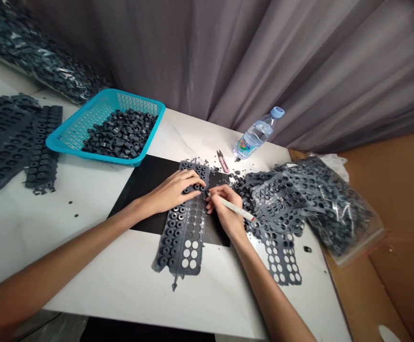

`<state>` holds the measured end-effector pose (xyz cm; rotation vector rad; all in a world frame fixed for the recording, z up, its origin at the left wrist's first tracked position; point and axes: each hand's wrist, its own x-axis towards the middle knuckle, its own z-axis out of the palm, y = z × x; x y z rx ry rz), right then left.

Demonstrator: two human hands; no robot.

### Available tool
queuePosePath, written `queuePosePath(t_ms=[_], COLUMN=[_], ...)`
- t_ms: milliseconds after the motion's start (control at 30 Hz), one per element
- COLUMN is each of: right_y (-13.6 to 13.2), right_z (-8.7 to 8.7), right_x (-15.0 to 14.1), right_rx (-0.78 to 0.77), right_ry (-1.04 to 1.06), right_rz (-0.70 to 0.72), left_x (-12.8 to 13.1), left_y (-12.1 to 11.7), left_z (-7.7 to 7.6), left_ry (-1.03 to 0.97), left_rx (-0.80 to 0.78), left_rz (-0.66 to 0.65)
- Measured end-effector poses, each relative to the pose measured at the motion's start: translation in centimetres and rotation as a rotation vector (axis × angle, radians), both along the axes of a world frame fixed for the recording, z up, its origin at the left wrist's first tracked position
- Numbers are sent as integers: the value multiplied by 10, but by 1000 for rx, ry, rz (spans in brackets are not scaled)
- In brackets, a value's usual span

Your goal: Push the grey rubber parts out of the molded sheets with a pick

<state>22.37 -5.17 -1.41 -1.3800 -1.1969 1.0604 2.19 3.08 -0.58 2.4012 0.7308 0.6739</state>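
Note:
A dark grey rubber sheet of molded ring-shaped parts (171, 240) lies lengthwise in front of me, partly on a black mat (146, 190). Rings fill its left columns, while several holes on the right show the surface beneath. My left hand (178, 187) rests across the sheet's upper part with fingers stretched out. Close beside it, my right hand (228, 209) grips a white pen-like tool (237, 209). The tool's tip points at the sheet near my left fingertips; its exact contact is hidden.
A blue basket (149, 147) of small dark rubber parts stands at the back left. Pink-handled thread snips (223, 162) and a water bottle (256, 135) are behind my hands. Punched-out sheets (281, 199) and a filled plastic bag (345, 213) lie right; more sheets (3, 147) lie left.

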Motion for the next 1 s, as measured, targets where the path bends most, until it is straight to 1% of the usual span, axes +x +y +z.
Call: queuePosePath(t_ms=[233,367,433,467,500,533,600,633,667,700,767,833,867,933,1000], right_y=[2,1,0,-1,-2,-2,-3,-3,-2,-2,-2,-3,-4,-6,-9], right_z=[-3,-3,-3,-2,-2,-1,-1,-2,-2,-2,-3,-1,0,2,4], right_x=[0,-1,-2,-2,-3,-3,-3,-3,-3,-3,-3,-3,-3,-2,-1], right_rx=[4,9,13,14,14,13,9,7,4,-1,-3,17,36,76,102], right_ry=[18,5,-39,-68,-97,-120,-132,-122,-105,-85,-47,-31,-36,-76,-139], right_rz=[12,15,8,5,3,2,2,1,-2,-6,-29,-82,-116,-176,-211], left_x=[4,9,14,17,19,20,18,15,10,5,-5,-12,-14,-14,-12], left_y=[0,-6,-10,-12,-12,-12,-8,-5,-2,0,0,-6,-10,-17,-23], left_z=[0,0,1,2,3,7,16,21,26,30,34,34,33,31,32], left_ry=[47,134,158,132,66,-38,-309,-438,-538,-603,-664,-686,-691,-690,-684], left_rx=[92,215,268,274,261,225,76,-41,-186,-351,-670,-926,-1023,-1159,-1215], left_rz=[9,52,64,71,105,168,327,387,402,376,277,193,161,112,75])
